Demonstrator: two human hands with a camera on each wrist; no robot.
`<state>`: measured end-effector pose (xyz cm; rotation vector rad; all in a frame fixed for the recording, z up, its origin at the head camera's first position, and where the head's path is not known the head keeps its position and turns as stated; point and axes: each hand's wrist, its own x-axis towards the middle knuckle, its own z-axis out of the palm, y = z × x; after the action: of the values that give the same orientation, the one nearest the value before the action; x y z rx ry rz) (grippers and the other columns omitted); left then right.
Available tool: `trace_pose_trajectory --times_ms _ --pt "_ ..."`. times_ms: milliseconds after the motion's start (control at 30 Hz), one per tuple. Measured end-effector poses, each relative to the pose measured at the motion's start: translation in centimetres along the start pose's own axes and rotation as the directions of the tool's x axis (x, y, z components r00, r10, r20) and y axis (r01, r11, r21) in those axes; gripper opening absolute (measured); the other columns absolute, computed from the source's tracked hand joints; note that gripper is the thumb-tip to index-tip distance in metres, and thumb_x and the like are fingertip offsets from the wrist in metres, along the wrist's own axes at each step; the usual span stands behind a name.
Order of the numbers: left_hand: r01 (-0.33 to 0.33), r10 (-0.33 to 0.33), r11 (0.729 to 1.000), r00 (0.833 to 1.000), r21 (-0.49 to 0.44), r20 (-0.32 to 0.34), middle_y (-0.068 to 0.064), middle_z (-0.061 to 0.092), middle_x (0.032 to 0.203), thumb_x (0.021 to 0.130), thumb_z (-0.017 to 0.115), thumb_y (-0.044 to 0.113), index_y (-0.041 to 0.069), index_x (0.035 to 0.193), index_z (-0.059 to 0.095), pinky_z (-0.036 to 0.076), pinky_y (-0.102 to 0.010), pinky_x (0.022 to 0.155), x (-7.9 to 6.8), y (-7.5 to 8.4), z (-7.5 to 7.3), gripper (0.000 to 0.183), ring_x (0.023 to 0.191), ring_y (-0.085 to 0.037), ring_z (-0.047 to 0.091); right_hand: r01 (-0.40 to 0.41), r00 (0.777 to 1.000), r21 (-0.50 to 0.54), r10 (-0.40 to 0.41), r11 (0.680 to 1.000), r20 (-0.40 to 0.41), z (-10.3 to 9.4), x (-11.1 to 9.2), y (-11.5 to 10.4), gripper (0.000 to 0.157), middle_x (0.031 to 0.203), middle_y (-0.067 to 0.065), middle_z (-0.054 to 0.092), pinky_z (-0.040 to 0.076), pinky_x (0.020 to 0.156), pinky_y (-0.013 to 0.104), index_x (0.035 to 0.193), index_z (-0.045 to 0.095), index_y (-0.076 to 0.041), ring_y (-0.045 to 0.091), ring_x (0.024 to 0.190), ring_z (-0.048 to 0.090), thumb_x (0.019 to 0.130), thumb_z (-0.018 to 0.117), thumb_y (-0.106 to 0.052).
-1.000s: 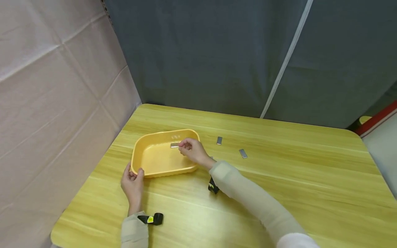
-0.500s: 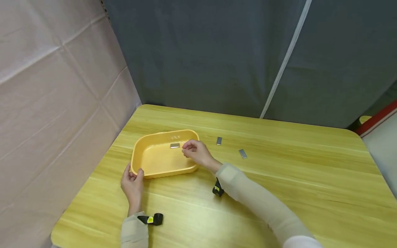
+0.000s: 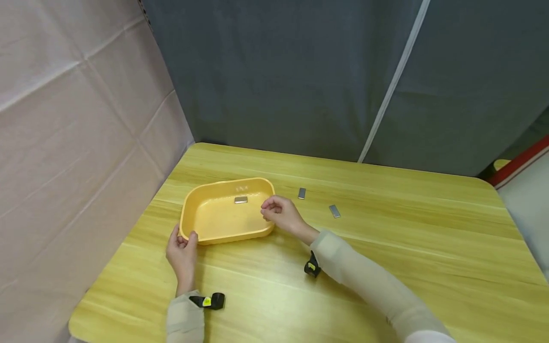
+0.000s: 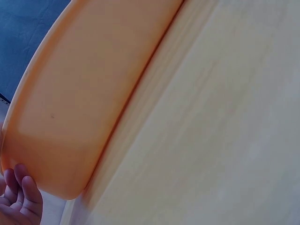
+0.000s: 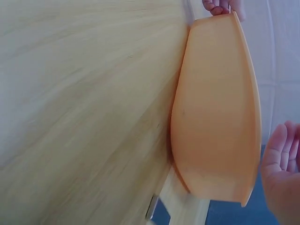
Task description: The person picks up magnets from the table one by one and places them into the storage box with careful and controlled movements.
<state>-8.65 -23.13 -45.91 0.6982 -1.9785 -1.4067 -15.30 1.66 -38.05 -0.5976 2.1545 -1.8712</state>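
A yellow plastic basin rests on the wooden table. My left hand grips its near left corner, thumb over the rim; in the left wrist view curled fingers show against the outer wall. Inside the basin, toward the far side, lies a small silver rectangular block. Over the basin's right rim hovers my right hand, fingers loosely bent, with nothing visible between them. The right wrist view shows this hand beside the rim, palm partly in sight.
Two similar silver blocks lie on the table right of the basin, one farther back and one nearer. A dark curtain hangs behind the table, and a pale cloth wall stands at the left.
My right hand has released the silver block inside the basin and drawn back to the right, up to the rim. My left hand and the basin have stayed put.
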Motion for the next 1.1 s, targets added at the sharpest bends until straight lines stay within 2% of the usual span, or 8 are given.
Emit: trace_pose_trajectory --times_ms 100,200,333,433,567,700,900,1100 --pt "0.001 -0.001 1.0 1.0 0.001 0.002 -0.002 0.04 0.071 0.078 0.055 0.007 0.003 0.123 0.051 0.032 -0.01 0.046 0.0 0.0 0.0 0.045 0.054 0.0 0.037 -0.027 0.999 -0.002 0.027 1.0 -0.017 -0.5 -0.5 0.2 0.013 0.082 0.022 0.056 0.049 0.068 0.042 0.092 0.055 0.012 0.029 0.071 0.056 0.083 0.054 0.003" --pt "0.002 -0.002 1.0 1.0 0.005 0.004 -0.002 0.04 0.071 0.078 0.055 0.007 0.003 0.123 0.051 0.032 -0.01 0.047 -0.1 0.0 0.0 0.046 0.054 0.0 0.037 -0.057 0.998 0.013 0.057 0.998 -0.026 -1.0 -1.0 0.5 0.014 0.083 0.022 0.055 0.048 0.07 0.045 0.093 0.054 0.013 0.035 0.074 0.055 0.083 0.054 0.003" --pt "-0.001 0.001 1.0 1.0 0.008 -0.001 -0.002 0.04 0.071 0.078 0.055 0.007 0.004 0.123 0.052 0.032 -0.01 0.047 -0.1 0.1 0.0 0.045 0.054 -0.001 0.037 -0.073 0.997 0.028 0.074 0.997 -0.031 -1.4 -1.2 1.7 0.013 0.081 0.019 0.056 0.046 0.071 0.05 0.092 0.055 0.013 0.032 0.071 0.055 0.083 0.054 0.003" --pt "-0.01 0.01 1.0 1.0 0.012 -0.006 -0.001 0.04 0.07 0.078 0.056 0.007 0.003 0.122 0.052 0.031 -0.01 0.046 -0.1 0.0 0.1 0.045 0.053 -0.001 0.037 -0.081 0.996 0.021 0.081 0.997 -0.038 -1.5 -1.7 2.0 0.013 0.08 0.019 0.056 0.046 0.07 0.049 0.091 0.055 0.013 0.031 0.07 0.055 0.082 0.055 0.004" --pt "-0.02 0.02 1.0 1.0 0.021 -0.006 -0.001 0.041 0.07 0.077 0.056 0.007 0.003 0.122 0.052 0.031 -0.01 0.046 -0.1 0.1 0.0 0.045 0.053 -0.001 0.036 -0.106 0.993 0.006 0.106 0.994 -0.048 -1.7 -2.3 1.7 0.015 0.084 0.021 0.056 0.046 0.073 0.049 0.093 0.054 0.014 0.041 0.079 0.054 0.082 0.055 0.004" --pt "-0.016 0.017 1.0 1.0 0.018 -0.007 -0.002 0.041 0.07 0.077 0.055 0.007 0.003 0.122 0.052 0.031 -0.01 0.046 -0.1 0.1 0.1 0.045 0.053 0.0 0.036 -0.119 0.991 0.025 0.12 0.993 -0.059 -2.3 -2.5 2.9 0.014 0.083 0.018 0.057 0.045 0.075 0.05 0.092 0.054 0.013 0.045 0.081 0.053 0.081 0.056 0.004" --pt "-0.017 0.017 1.0 1.0 -0.001 -0.017 -0.001 0.04 0.069 0.077 0.056 0.006 0.003 0.121 0.053 0.031 -0.01 0.046 -0.1 0.2 0.2 0.044 0.052 -0.001 0.036 -0.133 0.988 0.033 0.135 0.991 -0.075 -3.1 -2.7 6.2 0.012 0.082 0.014 0.058 0.049 0.069 0.037 0.09 0.055 0.01 0.037 0.077 0.056 0.081 0.057 0.002" --pt "-0.011 0.011 1.0 1.0 -0.007 -0.014 -0.001 0.04 0.069 0.077 0.056 0.006 0.003 0.121 0.053 0.031 -0.01 0.046 -0.2 0.1 0.3 0.044 0.053 0.0 0.036 -0.149 0.983 0.046 0.153 0.988 -0.097 -3.7 -3.5 7.1 0.013 0.082 0.015 0.058 0.05 0.067 0.033 0.091 0.055 0.011 0.027 0.073 0.057 0.081 0.057 0.003"
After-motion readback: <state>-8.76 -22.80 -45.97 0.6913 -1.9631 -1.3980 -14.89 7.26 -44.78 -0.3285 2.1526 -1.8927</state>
